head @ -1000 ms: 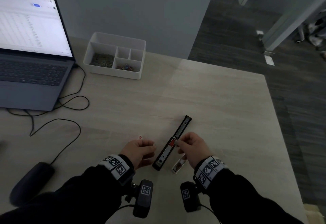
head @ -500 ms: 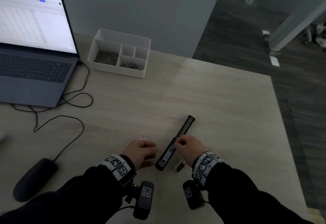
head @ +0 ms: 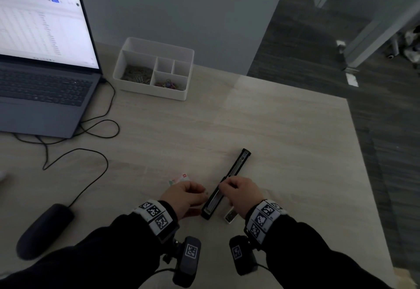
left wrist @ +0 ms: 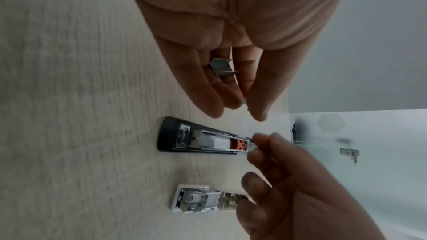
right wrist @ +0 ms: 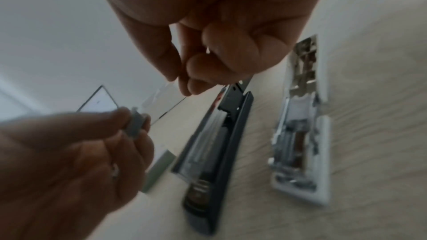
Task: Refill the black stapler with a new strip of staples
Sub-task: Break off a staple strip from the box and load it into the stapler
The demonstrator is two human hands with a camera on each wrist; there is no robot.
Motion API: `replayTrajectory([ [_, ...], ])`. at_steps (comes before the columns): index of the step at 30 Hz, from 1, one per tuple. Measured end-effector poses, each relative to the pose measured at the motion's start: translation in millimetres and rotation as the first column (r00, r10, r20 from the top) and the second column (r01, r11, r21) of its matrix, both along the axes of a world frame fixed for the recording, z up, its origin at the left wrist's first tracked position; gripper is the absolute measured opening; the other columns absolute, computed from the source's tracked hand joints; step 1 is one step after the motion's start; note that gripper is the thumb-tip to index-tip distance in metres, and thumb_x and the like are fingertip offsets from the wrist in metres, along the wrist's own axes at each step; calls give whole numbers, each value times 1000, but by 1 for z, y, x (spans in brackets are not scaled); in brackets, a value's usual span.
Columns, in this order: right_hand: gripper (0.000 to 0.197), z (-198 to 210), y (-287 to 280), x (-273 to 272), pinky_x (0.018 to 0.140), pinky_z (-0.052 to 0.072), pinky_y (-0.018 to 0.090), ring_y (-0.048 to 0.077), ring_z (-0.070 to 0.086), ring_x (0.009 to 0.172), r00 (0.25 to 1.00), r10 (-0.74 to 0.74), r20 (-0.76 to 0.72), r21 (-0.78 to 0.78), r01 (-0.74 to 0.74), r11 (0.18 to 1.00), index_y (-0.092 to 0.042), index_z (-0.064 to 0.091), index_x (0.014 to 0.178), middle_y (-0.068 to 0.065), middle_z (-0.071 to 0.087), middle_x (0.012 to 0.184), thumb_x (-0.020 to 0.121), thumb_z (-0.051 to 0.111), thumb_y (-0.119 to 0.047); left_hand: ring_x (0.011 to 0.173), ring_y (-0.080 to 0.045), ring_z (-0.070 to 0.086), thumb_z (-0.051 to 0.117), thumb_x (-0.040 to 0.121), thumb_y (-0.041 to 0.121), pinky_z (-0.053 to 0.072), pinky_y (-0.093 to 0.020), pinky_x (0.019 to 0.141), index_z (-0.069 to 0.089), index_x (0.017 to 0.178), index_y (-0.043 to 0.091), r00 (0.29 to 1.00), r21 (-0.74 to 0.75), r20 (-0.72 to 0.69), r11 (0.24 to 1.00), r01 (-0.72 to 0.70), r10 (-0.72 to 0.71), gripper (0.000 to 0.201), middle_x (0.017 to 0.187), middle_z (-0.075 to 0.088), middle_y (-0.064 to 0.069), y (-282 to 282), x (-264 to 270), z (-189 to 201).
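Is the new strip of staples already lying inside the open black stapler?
No, the left hand holds the staple strip in its fingers, beside the black stapler.

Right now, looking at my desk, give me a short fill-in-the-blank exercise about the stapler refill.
1. The strip of staples is pinched in the ____ hand.
2. The black stapler lies opened flat on the ____.
3. The white stapler lies on the table on the black one's ____ side.
4. The right hand pinches something at the ____ stapler's open channel.

Missing words: left; table; right; black
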State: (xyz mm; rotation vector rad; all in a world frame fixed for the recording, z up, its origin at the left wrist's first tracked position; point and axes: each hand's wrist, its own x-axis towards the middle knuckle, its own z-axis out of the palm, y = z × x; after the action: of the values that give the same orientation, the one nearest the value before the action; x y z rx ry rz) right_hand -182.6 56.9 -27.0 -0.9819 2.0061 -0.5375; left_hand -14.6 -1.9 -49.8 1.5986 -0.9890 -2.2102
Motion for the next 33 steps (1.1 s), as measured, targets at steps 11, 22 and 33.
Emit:
replayTrajectory([
  [11,9,9,-2,15,45,45,16,8,55,49,993,34,113,-8,-33,999,-23,66,71,-7,63,63,80,68,-24,65,-17,61,73,77,-4,55,-26,55,61,78,11,998,-113,12,992,64,-63,20,77,62,-7,4,-10,3],
  [22,14,-5,-4,-3,71,46,33,20,55,78,951,255,-178,34,-253,967,-16,59,87,0,59,83,94,49,-24,59,-15,57,68,83,1,55,-26,49,62,80,12,998,-44,63,999,24,-22,12,68,60,-5,3,-3,-3],
  [33,15,-9,-4,-2,74,49,33,22,59,82,928,313,-200,99,-299,949,-23,57,85,0,60,88,95,46,-28,57,-14,56,80,71,8,51,-25,47,65,75,14,955,-98,249,977,191,-162,17,67,61,-3,9,2,-18],
])
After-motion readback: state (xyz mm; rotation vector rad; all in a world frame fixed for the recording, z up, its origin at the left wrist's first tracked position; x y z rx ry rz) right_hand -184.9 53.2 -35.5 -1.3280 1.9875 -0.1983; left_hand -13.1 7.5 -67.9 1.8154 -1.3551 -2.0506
